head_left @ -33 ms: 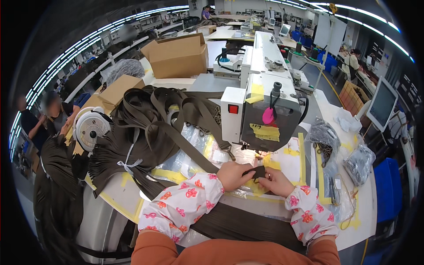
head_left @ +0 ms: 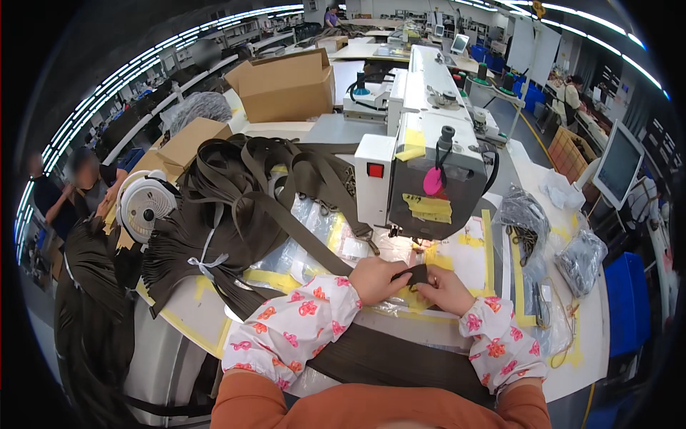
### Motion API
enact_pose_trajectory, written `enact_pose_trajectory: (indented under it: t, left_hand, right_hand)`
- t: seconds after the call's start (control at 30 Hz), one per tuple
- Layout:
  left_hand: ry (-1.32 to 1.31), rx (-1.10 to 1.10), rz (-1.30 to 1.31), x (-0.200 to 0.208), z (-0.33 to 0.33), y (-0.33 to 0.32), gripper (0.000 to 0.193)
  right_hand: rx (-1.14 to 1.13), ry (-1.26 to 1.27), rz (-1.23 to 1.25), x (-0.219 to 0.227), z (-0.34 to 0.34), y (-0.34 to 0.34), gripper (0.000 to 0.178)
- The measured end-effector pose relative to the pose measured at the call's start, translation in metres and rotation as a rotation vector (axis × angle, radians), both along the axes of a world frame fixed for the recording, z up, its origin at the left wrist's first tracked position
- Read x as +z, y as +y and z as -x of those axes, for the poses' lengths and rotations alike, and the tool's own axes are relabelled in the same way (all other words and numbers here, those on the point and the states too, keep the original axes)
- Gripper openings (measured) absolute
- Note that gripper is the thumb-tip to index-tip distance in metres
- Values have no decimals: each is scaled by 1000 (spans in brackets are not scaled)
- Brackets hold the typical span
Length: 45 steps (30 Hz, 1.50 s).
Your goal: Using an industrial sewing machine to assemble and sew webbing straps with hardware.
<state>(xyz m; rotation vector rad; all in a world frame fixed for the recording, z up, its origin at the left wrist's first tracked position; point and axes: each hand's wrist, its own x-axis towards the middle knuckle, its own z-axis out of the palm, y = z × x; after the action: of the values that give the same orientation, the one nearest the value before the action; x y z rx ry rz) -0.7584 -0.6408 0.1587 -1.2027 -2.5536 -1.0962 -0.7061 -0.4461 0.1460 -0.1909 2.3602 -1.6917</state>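
In front of the sewing machine (head_left: 431, 175), both hands hold the end of a dark olive webbing strap (head_left: 417, 274). My left hand (head_left: 375, 280) pinches its left side, thumb and fingers closed. On the right side, the fingers of my right hand (head_left: 446, 289) are closed on the strap's edge; a small metal piece seems to show beneath it, too small to make out. The needle area, lit from above, lies just beyond the fingers. A long strap length (head_left: 307, 239) runs from the heap toward my left hand, with a metal snap hook (head_left: 371, 244) lying near it.
A heap of olive straps (head_left: 236, 168) and a tied bundle (head_left: 182, 250) cover the left side, beside a white fan (head_left: 146, 209). Cardboard boxes (head_left: 286, 89) stand behind. Plastic bags of hardware (head_left: 525, 214) lie at right, near a screen (head_left: 619, 164). More straps (head_left: 400, 361) lie under my forearms.
The whole scene sits slightly higher and my hands have barely moved. They keep their grip on the strap end, which looks a little more upright.
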Motion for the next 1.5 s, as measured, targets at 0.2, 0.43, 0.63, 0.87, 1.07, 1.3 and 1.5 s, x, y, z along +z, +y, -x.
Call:
enact_pose_trajectory:
  t: [0.2,0.43,0.63,0.87,1.07,1.3,1.5]
  left_hand:
    - [8,-28,66,-1,-4,-2,16]
    - [-113,-154,137,-1,-1,1,20]
    - [-299,-85,69,-4,2,4,20]
    - [-3,1,104,-7,-7,14,17]
    - [-13,-87,-39,-6,-6,19,20]
    - [-548,-189,-259,-12,3,12,17]
    - [-96,-105,-37,-12,-1,10,18]
  right_hand:
    - [-154,75,-41,-1,1,-3,33]
    - [-173,424,-259,-10,-8,-19,23]
    - [-113,652,-231,-18,-12,-24,20]
    - [-267,-82,450,-4,-11,-25,15]
    - [-310,-211,522,-4,-10,-21,29]
    - [-116,-232,309,-2,-11,-16,31]
    - [-274,-254,388,-3,-12,-21,30]
